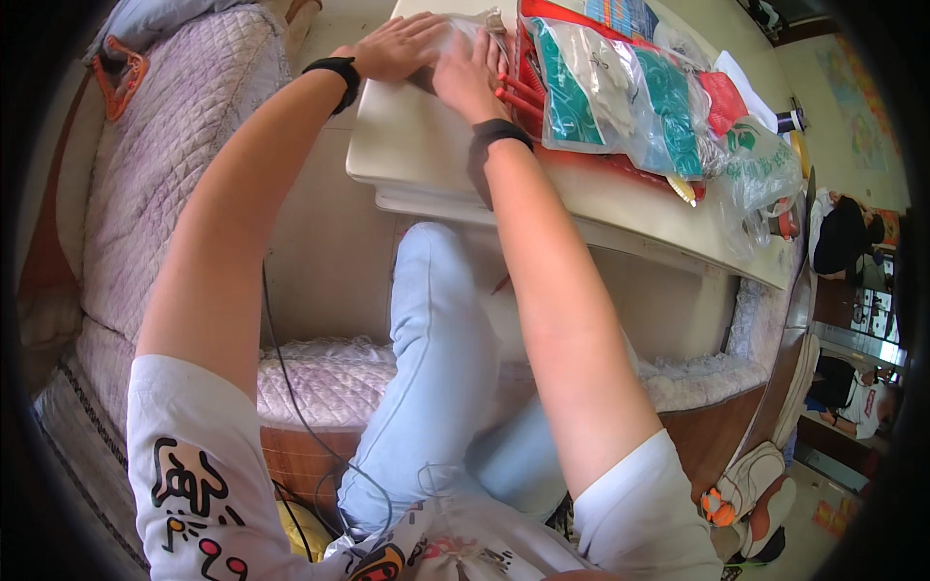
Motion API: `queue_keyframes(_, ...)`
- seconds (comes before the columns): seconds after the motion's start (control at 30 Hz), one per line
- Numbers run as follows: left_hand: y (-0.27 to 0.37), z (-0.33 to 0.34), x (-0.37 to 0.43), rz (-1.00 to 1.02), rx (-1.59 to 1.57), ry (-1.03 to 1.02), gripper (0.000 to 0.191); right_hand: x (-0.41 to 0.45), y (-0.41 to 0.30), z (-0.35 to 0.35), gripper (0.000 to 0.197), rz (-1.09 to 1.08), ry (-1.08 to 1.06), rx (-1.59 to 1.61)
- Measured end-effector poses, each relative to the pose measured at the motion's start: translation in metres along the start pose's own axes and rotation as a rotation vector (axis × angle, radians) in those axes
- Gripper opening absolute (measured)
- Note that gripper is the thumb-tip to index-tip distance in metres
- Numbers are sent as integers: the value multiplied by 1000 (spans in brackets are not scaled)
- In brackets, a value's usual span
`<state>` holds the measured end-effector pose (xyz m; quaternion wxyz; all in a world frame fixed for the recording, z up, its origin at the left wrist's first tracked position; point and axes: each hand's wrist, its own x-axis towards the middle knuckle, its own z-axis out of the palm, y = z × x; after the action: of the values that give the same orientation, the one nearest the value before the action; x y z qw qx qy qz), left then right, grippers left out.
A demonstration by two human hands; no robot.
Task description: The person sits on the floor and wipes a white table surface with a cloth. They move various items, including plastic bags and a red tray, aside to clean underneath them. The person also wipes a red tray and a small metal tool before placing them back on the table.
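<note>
My left hand [403, 48] lies flat with its fingers stretched out at the left edge of a white table [414, 145]. Close beside it, my right hand [468, 80] is blurred, palm down, with fingers extended. Both hands rest on a crumpled clear plastic bag [476, 20]; what is inside it is mostly hidden. Just right of my right hand, two red handles [522, 93] stick out from a red-edged container [617, 161]. Over that container lies a clear and teal plastic package [657, 109].
Right of the package are a red packet [725, 102] and a translucent plastic bag [759, 167]. A quilted sofa [174, 123] borders the left, with an orange-framed object [125, 80] on it. A black cable [290, 378] hangs by my leg. Other people [846, 236] are at the far right.
</note>
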<state>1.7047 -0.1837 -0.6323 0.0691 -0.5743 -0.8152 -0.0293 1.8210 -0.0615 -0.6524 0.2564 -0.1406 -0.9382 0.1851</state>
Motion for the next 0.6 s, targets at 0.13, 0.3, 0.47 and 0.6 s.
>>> queue_keyframes(0.13,17,-3,0,-37,96,-21,57,-3,0,-6,54,41,-43,8)
queue_keyframes(0.3,18,-1,-30,-126,20,47,58,-17,-21,-30,53,40,-139,-56)
queue_keyframes(0.47,58,3,-71,-151,-84,145,56,-54,-21,-57,52,-101,-222,-51)
queue_keyframes(0.6,100,-13,-103,-184,-64,100,57,-90,-19,-63,49,-225,-65,-69)
